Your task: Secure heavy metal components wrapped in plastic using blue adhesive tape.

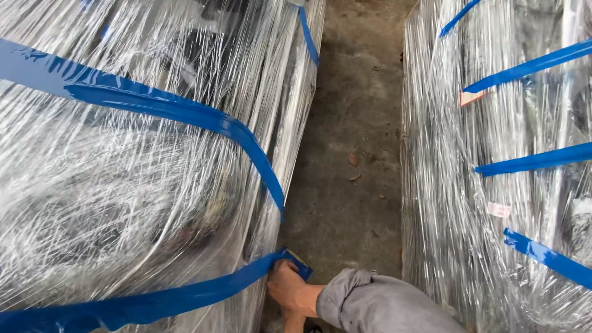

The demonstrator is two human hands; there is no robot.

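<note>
My right hand (pixel 287 287), in a grey sleeve (pixel 376 305), reaches low to the corner of the left wrapped load (pixel 123 197). Its fingers are closed on the end of a blue tape strip (pixel 185 295) that runs along the lower side of the load and folds around the corner. A second blue tape band (pixel 185 111) crosses the top of the same load and drops down the corner toward my hand. Clear stretch film covers the load, and its dark contents are blurred beneath. My left hand is out of sight.
A second film-wrapped load (pixel 493 172) with several blue tape strips stands on the right. Between the two runs a narrow strip of grey concrete floor (pixel 351 123) with a few dry leaves on it.
</note>
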